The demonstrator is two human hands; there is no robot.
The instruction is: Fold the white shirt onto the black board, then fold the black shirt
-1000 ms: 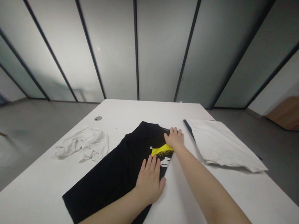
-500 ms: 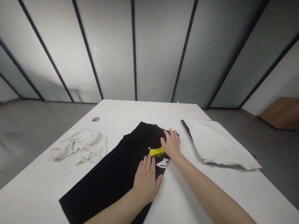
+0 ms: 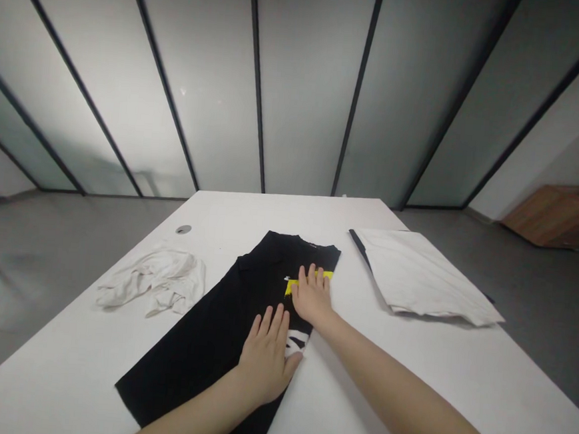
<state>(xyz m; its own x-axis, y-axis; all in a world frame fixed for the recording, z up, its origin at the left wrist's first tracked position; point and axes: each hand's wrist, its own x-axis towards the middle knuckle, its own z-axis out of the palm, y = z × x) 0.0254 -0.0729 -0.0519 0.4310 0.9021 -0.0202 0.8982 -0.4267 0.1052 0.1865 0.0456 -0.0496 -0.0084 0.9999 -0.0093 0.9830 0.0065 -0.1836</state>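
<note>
A black T-shirt (image 3: pixel 225 326) lies folded lengthwise on the white table (image 3: pixel 345 395), its collar toward the far side. Part of a yellow and white print shows along its right edge. My left hand (image 3: pixel 265 359) rests flat on the shirt just below the yellow patch, fingers stretched out and partly covering the white print. Farther up, my right hand (image 3: pixel 311 295) lies on the yellow print with its fingers spread. Both palms press on the cloth without gripping it.
A crumpled white cloth (image 3: pixel 157 280) lies on the table at left, near a round grommet (image 3: pixel 183 229). Folded white fabric (image 3: pixel 420 274) with a dark edge lies at right. Beyond the table are frosted glass panels (image 3: pixel 304 91) and a wooden cabinet (image 3: pixel 560 215).
My right hand has slid down from near the collar onto the yellow print. My left hand has moved slightly down and left. The collar now shows.
</note>
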